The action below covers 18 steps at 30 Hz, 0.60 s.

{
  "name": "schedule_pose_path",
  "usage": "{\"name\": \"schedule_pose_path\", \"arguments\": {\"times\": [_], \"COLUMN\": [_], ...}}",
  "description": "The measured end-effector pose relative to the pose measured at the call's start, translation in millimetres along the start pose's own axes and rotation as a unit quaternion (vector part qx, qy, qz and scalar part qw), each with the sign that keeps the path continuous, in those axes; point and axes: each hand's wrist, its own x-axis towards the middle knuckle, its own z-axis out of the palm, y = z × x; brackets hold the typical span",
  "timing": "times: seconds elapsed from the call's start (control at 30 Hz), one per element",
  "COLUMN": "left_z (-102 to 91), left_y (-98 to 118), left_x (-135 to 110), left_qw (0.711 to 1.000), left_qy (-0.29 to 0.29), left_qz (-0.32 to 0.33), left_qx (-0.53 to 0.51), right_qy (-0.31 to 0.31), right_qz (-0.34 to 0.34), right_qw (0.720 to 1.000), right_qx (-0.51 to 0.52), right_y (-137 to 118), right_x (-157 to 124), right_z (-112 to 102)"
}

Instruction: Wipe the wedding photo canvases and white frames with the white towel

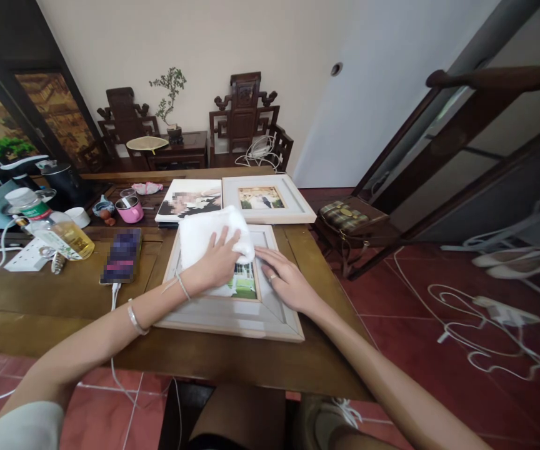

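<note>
My left hand (219, 261) lies with its fingers spread on a folded white cloth (199, 234), pressing it onto a picture frame (232, 319). This frame has a pale wood edge and a light grey mat, and lies flat near the table's front edge. Part of its photo (246, 286), with green grass, shows below the cloth; the rest is covered. On the frame's right side rests my right hand (286, 280), fingers stretched out, fingertips close to the cloth's edge and holding nothing.
Behind lie a second frame (298, 203) and a photo panel (169, 209). To the left are a charging phone (122, 256), a pink cup (130, 210), a bottle (70, 234) and a power strip (29, 255). A wooden chair (392, 206) stands right; cables (462, 331) lie on the floor.
</note>
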Motion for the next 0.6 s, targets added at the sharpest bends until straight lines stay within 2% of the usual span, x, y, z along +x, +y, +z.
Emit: {"name": "schedule_pose_path", "arguments": {"times": [0.13,0.27,0.37,0.47,0.6], "left_z": [-3.3,-20.7,-34.1,-34.4,-17.3], "left_y": [14,46,68,72,52], "left_x": [-24,-72,-95,-90,-48], "left_qw": [0.999,0.994,0.991,0.992,0.999], "left_qy": [-0.030,-0.071,-0.099,-0.100,-0.031], "left_qz": [0.045,0.086,0.082,0.065,0.020], "left_qx": [0.009,-0.012,-0.038,-0.039,-0.021], "right_qy": [0.003,0.003,-0.003,-0.006,0.017], "right_qz": [-0.003,-0.002,0.003,0.003,0.011], "right_qw": [1.000,1.000,1.000,1.000,1.000], "right_qx": [0.004,0.002,-0.003,0.000,0.003], "right_y": [0,-1,-2,-2,-5], "right_x": [1,1,2,2,1], "right_z": [1,1,1,0,-2]}}
